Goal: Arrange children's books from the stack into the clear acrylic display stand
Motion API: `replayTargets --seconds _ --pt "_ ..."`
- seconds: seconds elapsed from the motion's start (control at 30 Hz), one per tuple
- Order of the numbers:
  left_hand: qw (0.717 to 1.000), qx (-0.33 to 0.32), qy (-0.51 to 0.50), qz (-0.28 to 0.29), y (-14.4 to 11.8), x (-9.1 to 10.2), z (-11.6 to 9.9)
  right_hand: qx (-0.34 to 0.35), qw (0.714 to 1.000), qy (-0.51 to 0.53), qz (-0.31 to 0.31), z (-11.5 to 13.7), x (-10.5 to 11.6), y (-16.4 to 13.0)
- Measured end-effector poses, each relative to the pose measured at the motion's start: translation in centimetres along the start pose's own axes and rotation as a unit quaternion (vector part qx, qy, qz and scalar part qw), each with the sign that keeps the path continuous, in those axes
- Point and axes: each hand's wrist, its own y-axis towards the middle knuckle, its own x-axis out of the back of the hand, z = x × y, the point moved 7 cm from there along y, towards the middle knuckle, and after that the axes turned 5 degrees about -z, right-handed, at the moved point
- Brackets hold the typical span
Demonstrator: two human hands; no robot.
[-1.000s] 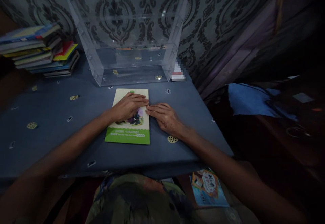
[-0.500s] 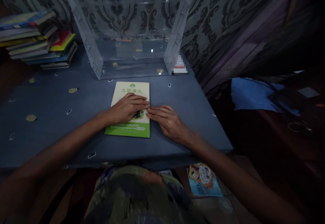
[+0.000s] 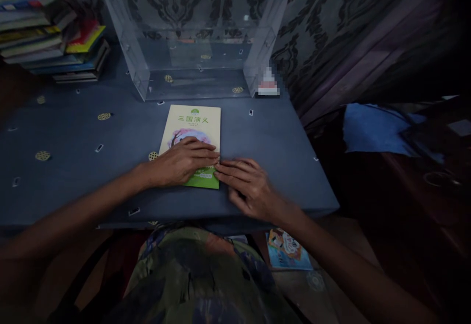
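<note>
A thin book (image 3: 194, 130) with a cream cover and a green lower band is laid flat on the blue-covered table (image 3: 73, 167), just in front of a clear acrylic case (image 3: 198, 44). The book is positioned near the front edge of the table, with its spine side to the left.

The left hand (image 3: 184, 162) is placed palm down on the lower half of the cover, with the fingers extended and spread flat; nothing is clasped. The right hand (image 3: 250, 186) is laid on the table just beside the right edge of the book, its fingertips (image 3: 221, 167) brought against that edge and next to those of the left hand. Its fingers are likewise extended and not closed on anything; slight motion blur is seen on this hand.

A stack of books (image 3: 51, 30) is located at the far left corner of the table. A second picture book (image 3: 287, 250) is seen on the floor below the front right edge of the table. A blue cloth (image 3: 375, 128) is draped to the right, well apart from the hands.
</note>
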Motion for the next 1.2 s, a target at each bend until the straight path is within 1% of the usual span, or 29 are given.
replayTargets --seconds 0.17,0.3,0.43,0.53,0.73,0.83,1.03,1.2 --pt "1.000 0.008 -0.012 -0.001 -0.8 -0.1 -0.8 -0.011 1.000 -0.019 -0.022 1.3 0.0 -0.2" --pt "1.000 0.013 -0.016 -0.008 -1.0 -0.3 -0.8 -0.029 0.998 -0.037 -0.029 1.2 -0.4 -0.2" --pt "1.000 0.010 -0.016 -0.023 -0.9 -0.4 -0.5 -0.013 0.998 -0.058 -0.027 0.9 -0.3 0.1" --pt "0.999 0.018 0.000 -0.035 -0.5 -0.4 0.2 -0.001 0.997 -0.074 -0.028 0.0 0.0 0.6" --pt "0.997 0.065 0.004 -0.035 0.9 -0.1 2.5 0.009 0.998 -0.064 -0.008 -3.3 0.0 2.0" --pt "0.997 0.071 0.000 -0.043 1.2 0.0 2.9 0.012 0.999 -0.050 -0.015 -3.9 -0.1 2.2" --pt "0.997 0.058 -0.001 -0.042 1.0 0.1 2.3 -0.008 0.998 -0.049 -0.028 -2.9 -0.2 1.8" --pt "0.999 0.041 -0.001 -0.027 0.8 -0.1 1.5 -0.003 0.997 -0.068 -0.037 -1.7 -0.1 1.2"
